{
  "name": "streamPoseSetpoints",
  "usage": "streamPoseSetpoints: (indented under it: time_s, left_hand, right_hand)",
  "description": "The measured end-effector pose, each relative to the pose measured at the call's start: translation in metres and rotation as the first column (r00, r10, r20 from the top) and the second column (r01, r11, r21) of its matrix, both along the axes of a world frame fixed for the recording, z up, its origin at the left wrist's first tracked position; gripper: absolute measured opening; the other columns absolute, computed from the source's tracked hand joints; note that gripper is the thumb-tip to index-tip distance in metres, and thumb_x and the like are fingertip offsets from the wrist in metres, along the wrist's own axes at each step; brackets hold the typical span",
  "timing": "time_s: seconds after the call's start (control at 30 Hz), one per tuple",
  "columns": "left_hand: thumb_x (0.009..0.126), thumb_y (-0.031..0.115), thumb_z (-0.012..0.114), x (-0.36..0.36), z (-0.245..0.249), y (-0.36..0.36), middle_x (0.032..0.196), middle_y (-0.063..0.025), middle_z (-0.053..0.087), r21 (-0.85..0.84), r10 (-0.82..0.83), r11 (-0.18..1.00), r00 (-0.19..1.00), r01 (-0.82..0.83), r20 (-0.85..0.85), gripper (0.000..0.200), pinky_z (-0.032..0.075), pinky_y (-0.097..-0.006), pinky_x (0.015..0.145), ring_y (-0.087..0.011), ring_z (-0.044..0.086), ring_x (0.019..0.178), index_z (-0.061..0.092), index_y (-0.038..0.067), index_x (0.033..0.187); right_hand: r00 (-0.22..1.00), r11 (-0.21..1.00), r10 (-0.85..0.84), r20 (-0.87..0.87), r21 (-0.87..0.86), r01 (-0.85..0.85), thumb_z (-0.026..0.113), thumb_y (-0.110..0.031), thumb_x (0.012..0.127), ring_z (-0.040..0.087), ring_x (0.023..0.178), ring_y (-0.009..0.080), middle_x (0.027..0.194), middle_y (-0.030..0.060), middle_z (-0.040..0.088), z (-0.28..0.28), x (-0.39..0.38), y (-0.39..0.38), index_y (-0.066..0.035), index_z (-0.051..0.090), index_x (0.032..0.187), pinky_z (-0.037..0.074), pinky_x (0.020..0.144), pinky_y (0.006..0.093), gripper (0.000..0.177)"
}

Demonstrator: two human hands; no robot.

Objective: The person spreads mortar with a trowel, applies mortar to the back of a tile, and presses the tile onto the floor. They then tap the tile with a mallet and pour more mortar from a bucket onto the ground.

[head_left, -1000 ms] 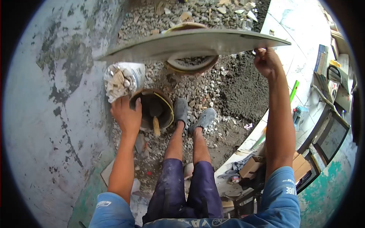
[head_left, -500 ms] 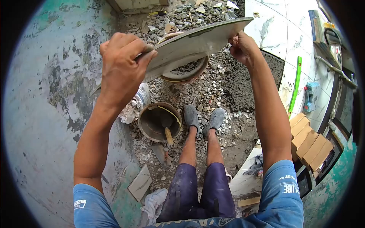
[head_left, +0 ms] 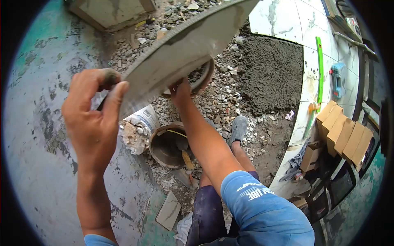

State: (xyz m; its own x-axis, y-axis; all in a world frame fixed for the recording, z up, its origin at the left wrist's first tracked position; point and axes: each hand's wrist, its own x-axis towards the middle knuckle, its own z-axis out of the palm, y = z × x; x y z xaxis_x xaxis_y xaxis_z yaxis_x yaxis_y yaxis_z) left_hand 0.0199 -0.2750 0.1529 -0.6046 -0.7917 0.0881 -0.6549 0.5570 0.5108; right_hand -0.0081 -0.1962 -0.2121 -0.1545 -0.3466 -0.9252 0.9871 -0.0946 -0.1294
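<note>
A large floor tile [head_left: 176,53] is held up tilted in front of me, its pale face smeared with grey. My left hand [head_left: 92,108] pinches the tile's left edge between thumb and fingers. My right hand [head_left: 181,93] is at the tile's lower edge, in front of a round mortar bucket [head_left: 208,78]. Its fingertips are mostly hidden, so whether they grip the tile or only touch it does not show. Below stands a second bucket [head_left: 158,153] with a wooden-handled trowel [head_left: 187,159] inside.
Wet mortar [head_left: 271,74] lies spread beside laid white tiles [head_left: 279,18]. A green spirit level [head_left: 319,74], a blue case [head_left: 338,80] and cardboard boxes [head_left: 342,131] are at the right. Gravel [head_left: 221,102] surrounds my feet. A tile piece [head_left: 168,210] rests by the left wall.
My right hand has left the tile's right side and moved down and left to its lower edge. The tile tilts more steeply, and my left hand has shifted left and down with it.
</note>
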Motion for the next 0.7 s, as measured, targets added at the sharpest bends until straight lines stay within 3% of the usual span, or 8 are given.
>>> streamPoseSetpoints:
  time_s: [0.07,0.17,0.27,0.3,0.33,0.43,0.6,0.7]
  left_hand:
    - [0.079,0.001,0.068,0.000,-0.003,0.000,0.080,-0.0094,0.059,0.005,0.040,0.999,0.999,-0.040,-0.001,0.010,0.044,-0.0292,0.072,-0.0194,0.056,0.076,0.060,-0.002,0.084]
    - [0.084,0.004,0.065,-0.001,0.001,-0.005,0.086,-0.0082,0.062,-0.065,0.021,0.998,0.996,-0.015,0.088,0.010,0.046,-0.0281,0.076,-0.0179,0.057,0.079,0.060,-0.002,0.091]
    - [0.090,0.009,0.063,0.007,0.020,-0.013,0.092,-0.0054,0.064,-0.014,0.110,0.994,0.989,-0.112,-0.104,0.013,0.046,-0.0245,0.078,-0.0122,0.058,0.084,0.063,-0.002,0.098]
    - [0.092,0.011,0.062,0.013,0.032,-0.017,0.095,-0.0045,0.064,0.065,0.250,0.968,0.955,-0.243,-0.162,0.016,0.046,-0.0228,0.079,-0.0102,0.058,0.086,0.063,-0.001,0.102]
    - [0.094,0.013,0.060,0.021,0.042,-0.021,0.098,-0.0037,0.064,0.147,0.388,0.920,0.897,-0.363,-0.210,0.019,0.046,-0.0210,0.080,-0.0082,0.058,0.087,0.063,-0.001,0.106]
    - [0.094,0.014,0.060,0.052,0.053,-0.037,0.097,-0.0033,0.064,0.368,0.431,0.874,0.857,-0.318,-0.282,0.020,0.046,-0.0193,0.078,-0.0072,0.058,0.085,0.062,-0.001,0.108]
    - [0.094,0.011,0.059,0.024,-0.013,0.045,0.096,-0.0021,0.061,0.641,0.634,0.696,0.695,-0.323,-0.339,0.016,0.047,-0.0211,0.076,-0.0077,0.056,0.085,0.058,-0.001,0.104]
    - [0.094,0.008,0.057,-0.024,-0.082,0.116,0.095,-0.0025,0.060,0.833,0.799,0.464,0.547,-0.301,-0.248,0.011,0.048,-0.0231,0.078,-0.0094,0.056,0.083,0.057,0.000,0.102]
  right_hand:
    - [0.995,0.997,0.068,0.079,0.016,-0.070,0.038,-0.040,0.100,0.054,0.094,0.0129,0.105,-0.0008,0.057,0.056,-0.013,-0.012,-0.014,0.053,0.116,0.047,0.081,0.0318,0.034]
    - [1.000,0.999,0.018,-0.006,-0.051,-0.019,0.036,-0.039,0.101,0.054,0.100,0.0167,0.112,0.0001,0.057,0.023,0.001,-0.005,-0.012,0.051,0.121,0.045,0.089,0.0354,0.037]
    - [0.990,0.987,0.069,-0.122,-0.138,-0.086,0.036,-0.037,0.101,0.053,0.103,0.0155,0.115,0.0011,0.057,0.048,-0.018,0.018,-0.011,0.050,0.123,0.045,0.089,0.0347,0.036]
    - [0.972,0.977,0.104,-0.209,-0.162,-0.139,0.037,-0.035,0.101,0.054,0.102,0.0144,0.114,0.0023,0.057,0.058,-0.031,0.031,-0.010,0.050,0.124,0.046,0.087,0.0334,0.036]
    - [0.966,0.979,0.102,-0.237,-0.151,-0.140,0.037,-0.035,0.101,0.054,0.102,0.0144,0.114,0.0023,0.057,0.077,-0.050,0.043,-0.010,0.050,0.124,0.046,0.087,0.0334,0.036]
    - [0.837,0.973,0.231,-0.496,0.131,-0.191,0.042,-0.032,0.101,0.056,0.094,0.0123,0.106,0.0013,0.062,0.134,-0.118,0.085,-0.008,0.057,0.116,0.048,0.082,0.0298,0.032]
    - [0.590,0.998,0.055,-0.805,0.066,-0.004,0.057,-0.026,0.096,0.055,0.081,0.0066,0.090,0.0015,0.065,0.155,-0.237,0.175,0.001,0.064,0.103,0.047,0.074,0.0231,0.029]
    - [0.455,0.937,0.323,-0.830,0.348,-0.031,0.057,-0.024,0.096,0.057,0.086,0.0091,0.096,0.0040,0.066,0.133,-0.315,0.249,0.004,0.064,0.106,0.047,0.080,0.0248,0.030]
